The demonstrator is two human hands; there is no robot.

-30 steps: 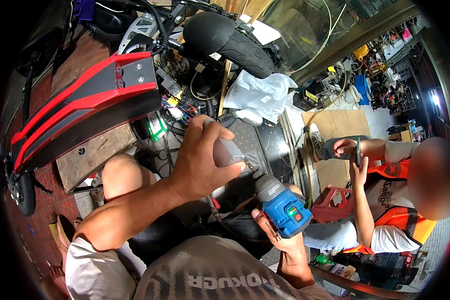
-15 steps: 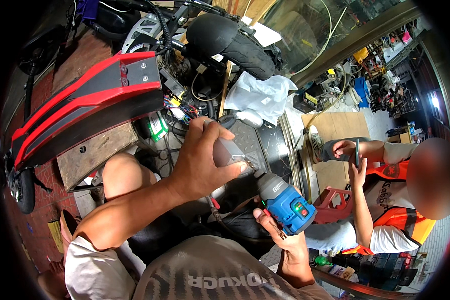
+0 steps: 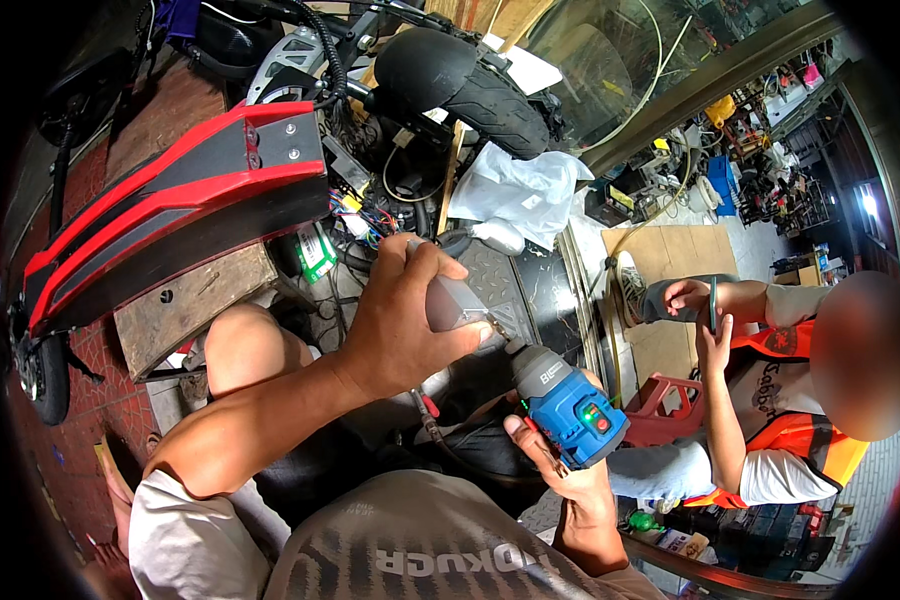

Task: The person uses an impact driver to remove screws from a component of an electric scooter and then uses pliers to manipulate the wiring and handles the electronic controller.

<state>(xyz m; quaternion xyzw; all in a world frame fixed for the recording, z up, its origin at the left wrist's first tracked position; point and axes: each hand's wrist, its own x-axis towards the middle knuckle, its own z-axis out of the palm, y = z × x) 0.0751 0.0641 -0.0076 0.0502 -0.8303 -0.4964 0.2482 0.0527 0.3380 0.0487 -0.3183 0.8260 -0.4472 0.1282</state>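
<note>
My left hand (image 3: 400, 320) grips a grey rectangular metal piece (image 3: 456, 298) over the centre of the view, thumb along its near end. My right hand (image 3: 560, 465), below and to the right, holds a blue-and-grey cordless driver (image 3: 575, 410) with small green lights on it. The driver's bit (image 3: 502, 332) points up-left at the piece's end beside my thumb; whether it sits in a hole there I cannot tell. Behind the piece lie coloured wires (image 3: 365, 215), a white-and-green package (image 3: 313, 255) and a textured metal plate (image 3: 495, 265).
A red-and-black scooter body (image 3: 170, 220) rests over a wooden box (image 3: 195, 305) at left. Behind are a tyre (image 3: 490, 110) and white plastic bag (image 3: 510, 195). At right a person in an orange vest (image 3: 790, 440) holds a phone (image 3: 714, 305), beside cardboard (image 3: 670, 250) and a red stool (image 3: 660, 405).
The driver in my right hand has shifted slightly up and to the right compared with a second ago. My left hand and the metal piece have stayed almost still.
</note>
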